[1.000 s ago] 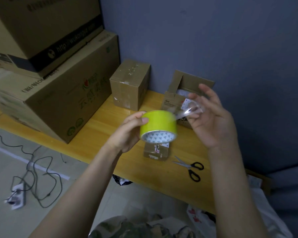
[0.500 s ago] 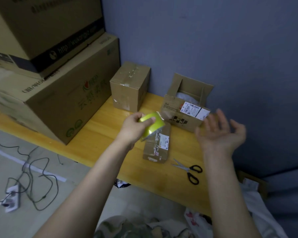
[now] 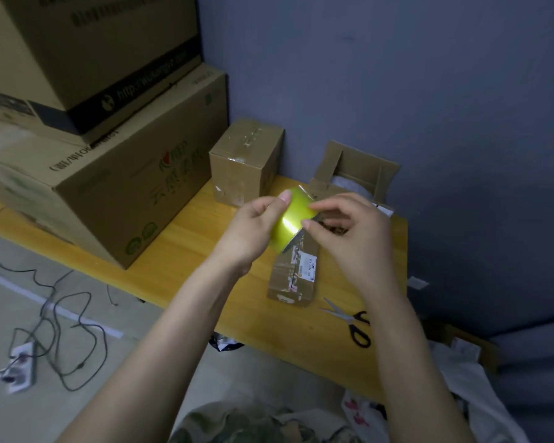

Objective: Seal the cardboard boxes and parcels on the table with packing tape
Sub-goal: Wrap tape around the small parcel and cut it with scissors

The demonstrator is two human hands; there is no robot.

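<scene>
Left hand (image 3: 250, 231) grasps the yellow tape roll (image 3: 293, 223); right hand (image 3: 349, 231) pinches its edge. Below the fingers, the flat parcel (image 3: 296, 276) apparently awaits sealing; beyond them, the cardboard box (image 3: 359, 167) stands open.

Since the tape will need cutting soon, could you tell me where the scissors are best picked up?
Grip the scissors by their black handle loops, coming from the near edge of the table with the right hand: they lie flat, loops toward the person, blades pointing away toward the flat parcel.
</scene>
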